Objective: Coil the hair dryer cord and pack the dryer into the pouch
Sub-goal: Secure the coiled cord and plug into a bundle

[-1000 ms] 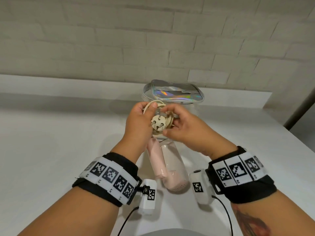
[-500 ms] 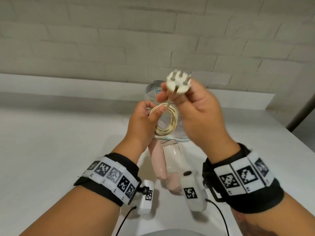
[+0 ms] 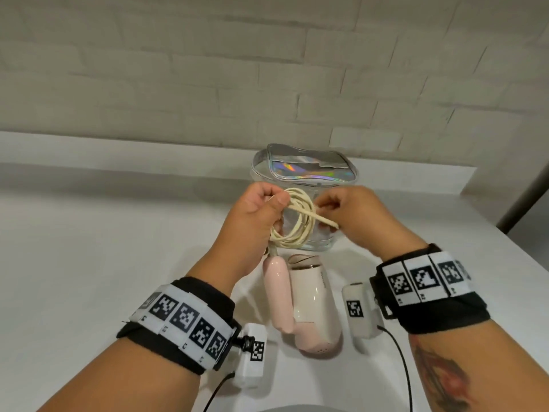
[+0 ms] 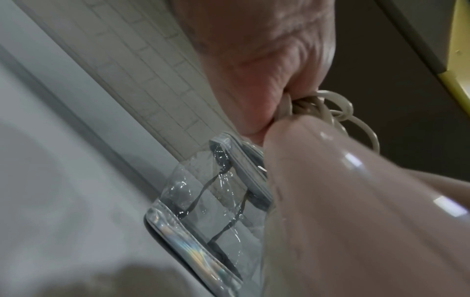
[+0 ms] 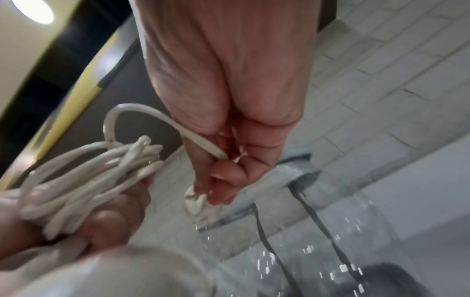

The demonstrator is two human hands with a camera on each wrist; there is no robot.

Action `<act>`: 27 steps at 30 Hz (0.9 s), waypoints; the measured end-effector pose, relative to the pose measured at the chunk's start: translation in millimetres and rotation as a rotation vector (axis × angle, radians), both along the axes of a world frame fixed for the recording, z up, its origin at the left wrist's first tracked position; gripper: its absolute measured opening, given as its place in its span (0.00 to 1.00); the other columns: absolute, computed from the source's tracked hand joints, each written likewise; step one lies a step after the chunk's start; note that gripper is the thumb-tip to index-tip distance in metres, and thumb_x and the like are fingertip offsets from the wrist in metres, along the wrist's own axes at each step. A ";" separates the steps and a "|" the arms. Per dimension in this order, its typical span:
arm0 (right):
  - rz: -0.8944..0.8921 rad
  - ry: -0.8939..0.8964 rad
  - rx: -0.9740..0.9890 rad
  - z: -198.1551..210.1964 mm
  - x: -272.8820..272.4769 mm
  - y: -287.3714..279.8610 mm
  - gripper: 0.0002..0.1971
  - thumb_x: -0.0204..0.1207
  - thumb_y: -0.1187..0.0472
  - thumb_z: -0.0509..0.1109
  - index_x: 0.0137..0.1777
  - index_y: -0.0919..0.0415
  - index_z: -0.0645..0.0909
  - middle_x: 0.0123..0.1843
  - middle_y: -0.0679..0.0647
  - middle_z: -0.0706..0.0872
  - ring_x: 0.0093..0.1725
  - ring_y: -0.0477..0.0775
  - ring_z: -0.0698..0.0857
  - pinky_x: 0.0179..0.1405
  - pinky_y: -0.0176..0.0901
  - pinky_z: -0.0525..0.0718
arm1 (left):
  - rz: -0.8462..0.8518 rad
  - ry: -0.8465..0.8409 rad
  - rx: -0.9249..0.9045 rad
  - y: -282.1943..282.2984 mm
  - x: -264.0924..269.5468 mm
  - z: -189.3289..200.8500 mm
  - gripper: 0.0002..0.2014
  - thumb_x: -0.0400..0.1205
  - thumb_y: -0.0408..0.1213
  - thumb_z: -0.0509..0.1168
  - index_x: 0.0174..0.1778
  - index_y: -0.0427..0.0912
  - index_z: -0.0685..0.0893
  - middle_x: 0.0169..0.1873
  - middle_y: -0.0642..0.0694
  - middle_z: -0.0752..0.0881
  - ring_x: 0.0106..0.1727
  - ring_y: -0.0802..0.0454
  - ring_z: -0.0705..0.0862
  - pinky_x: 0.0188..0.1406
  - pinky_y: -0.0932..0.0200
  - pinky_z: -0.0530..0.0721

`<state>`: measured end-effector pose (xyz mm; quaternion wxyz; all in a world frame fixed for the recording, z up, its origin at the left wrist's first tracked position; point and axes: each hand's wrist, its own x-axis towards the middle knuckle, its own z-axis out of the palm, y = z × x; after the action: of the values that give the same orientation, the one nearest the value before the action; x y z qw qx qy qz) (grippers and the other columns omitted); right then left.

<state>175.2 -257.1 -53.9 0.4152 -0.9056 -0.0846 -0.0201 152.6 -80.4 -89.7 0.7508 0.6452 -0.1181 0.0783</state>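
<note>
A pink and white hair dryer (image 3: 309,304) lies on the white table (image 3: 104,263), handle folded alongside its body. Its cream cord (image 3: 297,224) is wound into a bundle of loops above the dryer. My left hand (image 3: 261,212) grips that bundle near its top. My right hand (image 3: 341,209) pinches the cord's free end, which runs taut across the loops, and holds the plug (image 5: 201,209) at its fingertips. Behind the hands stands the clear pouch (image 3: 306,173) with a holographic top. In the left wrist view the dryer handle (image 4: 356,201) fills the right side, with cord loops (image 4: 330,108) at my fingers.
A white brick wall (image 3: 267,69) rises behind a low ledge at the table's back. A dark vertical edge (image 3: 528,197) stands at the far right. Camera cables (image 3: 401,367) trail from both wrists toward me.
My right hand has come down from high above the coil, carrying the plug, and now draws the cord end across the loops. The left hand keeps its grip on the bundle.
</note>
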 end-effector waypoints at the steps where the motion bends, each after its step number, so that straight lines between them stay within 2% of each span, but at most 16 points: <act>1: 0.038 0.038 0.052 -8.0 0.4 0.8 0.06 0.72 0.68 0.72 0.40 0.56 0.86 0.32 0.57 0.88 0.34 0.54 0.85 0.40 0.50 0.85 | 0.006 0.000 0.009 -0.9 0.6 0.5 0.06 0.84 0.36 0.63 0.42 0.47 0.81 0.27 0.53 0.83 0.25 0.57 0.75 0.26 0.62 0.76; 2: 0.079 0.074 0.112 -14.1 0.8 0.7 0.08 0.72 0.70 0.72 0.39 0.56 0.87 0.32 0.56 0.89 0.34 0.52 0.86 0.40 0.49 0.84 | 0.018 0.000 0.018 -1.0 1.6 -0.1 0.05 0.84 0.36 0.63 0.43 0.47 0.81 0.26 0.56 0.84 0.25 0.58 0.77 0.26 0.62 0.77; 4: 0.162 0.152 0.243 -20.9 0.5 -0.2 0.10 0.72 0.71 0.72 0.40 0.56 0.89 0.34 0.53 0.89 0.35 0.48 0.85 0.40 0.42 0.82 | 0.046 -0.009 0.027 -0.4 4.2 -2.9 0.04 0.83 0.38 0.65 0.43 0.49 0.82 0.31 0.55 0.87 0.29 0.57 0.81 0.30 0.59 0.81; 6: 0.223 0.222 0.328 -24.0 0.3 -1.2 0.08 0.74 0.70 0.70 0.47 0.60 0.89 0.39 0.56 0.89 0.39 0.48 0.83 0.43 0.37 0.82 | 0.071 -0.010 0.038 0.8 6.6 -6.1 0.02 0.79 0.44 0.67 0.41 0.54 0.83 0.38 0.48 0.88 0.39 0.49 0.84 0.40 0.48 0.86; 8: 0.257 0.271 0.409 -27.2 1.6 -1.7 0.08 0.77 0.70 0.67 0.52 0.65 0.87 0.45 0.62 0.86 0.44 0.54 0.81 0.52 0.42 0.80 | 0.083 0.000 0.046 1.1 7.3 -7.3 0.02 0.79 0.44 0.68 0.41 0.55 0.84 0.40 0.45 0.88 0.42 0.47 0.84 0.46 0.41 0.85; 10: 0.283 0.314 0.539 -30.0 2.0 -1.3 0.09 0.78 0.70 0.66 0.53 0.65 0.87 0.50 0.65 0.85 0.50 0.60 0.78 0.58 0.48 0.77 | 0.077 0.007 0.040 -0.2 8.5 -7.0 0.04 0.81 0.41 0.67 0.41 0.53 0.84 0.39 0.49 0.89 0.41 0.50 0.85 0.44 0.47 0.85; 12: 0.301 0.341 0.669 -32.9 0.6 -0.8 0.11 0.78 0.71 0.64 0.55 0.66 0.86 0.54 0.65 0.85 0.55 0.62 0.78 0.59 0.49 0.78 | 0.062 0.015 0.035 -1.8 9.8 -6.0 0.05 0.82 0.39 0.66 0.41 0.52 0.83 0.37 0.52 0.90 0.39 0.53 0.86 0.43 0.52 0.85; 13: 0.306 0.348 0.709 -34.8 0.6 -0.9 0.12 0.78 0.72 0.64 0.57 0.68 0.84 0.56 0.66 0.85 0.57 0.63 0.77 0.63 0.52 0.78 | 0.054 0.025 0.030 -2.5 10.1 -5.1 0.05 0.83 0.38 0.66 0.41 0.51 0.83 0.36 0.52 0.90 0.38 0.55 0.86 0.41 0.53 0.85; 15: 0.338 0.376 0.757 -38.4 0.9 -2.0 0.15 0.76 0.72 0.65 0.62 0.73 0.80 0.61 0.70 0.82 0.61 0.66 0.77 0.73 0.62 0.70 | 0.041 0.046 0.007 -3.2 9.7 -3.4 0.04 0.83 0.36 0.66 0.42 0.48 0.82 0.34 0.52 0.89 0.33 0.57 0.86 0.34 0.59 0.84; 16: 0.363 0.396 0.772 -38.9 0.1 -1.7 0.16 0.74 0.72 0.67 0.62 0.73 0.80 0.62 0.70 0.82 0.62 0.66 0.78 0.74 0.62 0.69 | 0.028 0.051 -0.006 -3.6 8.8 -2.1 0.04 0.83 0.36 0.66 0.42 0.47 0.82 0.32 0.52 0.89 0.30 0.58 0.86 0.28 0.63 0.83; 18: 0.415 0.433 0.801 -38.8 -2.0 0.4 0.15 0.71 0.71 0.68 0.58 0.69 0.84 0.55 0.65 0.88 0.57 0.62 0.84 0.69 0.56 0.77 | -0.008 0.055 -0.024 -6.3 6.7 1.0 0.04 0.83 0.35 0.65 0.42 0.44 0.81 0.31 0.51 0.88 0.25 0.60 0.85 0.19 0.69 0.79; 20: 0.445 0.459 0.854 -40.2 -3.1 3.9 0.14 0.71 0.71 0.67 0.56 0.68 0.85 0.51 0.60 0.90 0.52 0.58 0.88 0.64 0.51 0.81 | -0.031 0.071 -0.036 -8.3 5.5 3.0 0.03 0.83 0.35 0.65 0.43 0.42 0.81 0.31 0.50 0.87 0.24 0.62 0.84 0.16 0.70 0.77; 21: 0.444 0.463 0.895 -41.8 -2.8 5.9 0.14 0.72 0.73 0.66 0.58 0.70 0.84 0.51 0.61 0.90 0.52 0.58 0.88 0.64 0.52 0.80 | -0.030 0.076 -0.042 -8.5 5.7 3.1 0.03 0.83 0.35 0.65 0.43 0.42 0.82 0.31 0.50 0.88 0.25 0.61 0.85 0.18 0.69 0.78; 23: 0.416 0.458 0.978 -45.0 -0.7 10.3 0.16 0.73 0.75 0.65 0.61 0.72 0.80 0.52 0.64 0.88 0.50 0.58 0.88 0.62 0.53 0.81 | -0.001 0.067 -0.046 -7.4 8.6 0.1 0.03 0.83 0.36 0.65 0.44 0.44 0.83 0.33 0.51 0.89 0.31 0.59 0.87 0.29 0.63 0.84; 25: 0.348 0.450 1.032 -47.2 2.7 13.7 0.13 0.74 0.76 0.64 0.57 0.70 0.81 0.50 0.65 0.87 0.46 0.57 0.89 0.55 0.49 0.86 | 0.032 0.042 -0.053 -6.2 10.4 -3.9 0.03 0.83 0.36 0.66 0.45 0.46 0.83 0.36 0.51 0.90 0.35 0.57 0.88 0.38 0.58 0.86; 27: 0.275 0.444 1.055 -48.1 5.1 15.9 0.10 0.75 0.76 0.64 0.54 0.69 0.81 0.49 0.65 0.86 0.42 0.55 0.90 0.48 0.43 0.89 | 0.044 0.015 -0.051 -6.3 10.6 -6.4 0.03 0.83 0.36 0.65 0.46 0.48 0.83 0.38 0.50 0.90 0.38 0.56 0.88 0.41 0.55 0.86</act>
<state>180.3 -241.1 -102.0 0.8163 -0.5397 -0.0909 0.1847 163.2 -86.7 -96.1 0.7659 0.6288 -0.0963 0.0931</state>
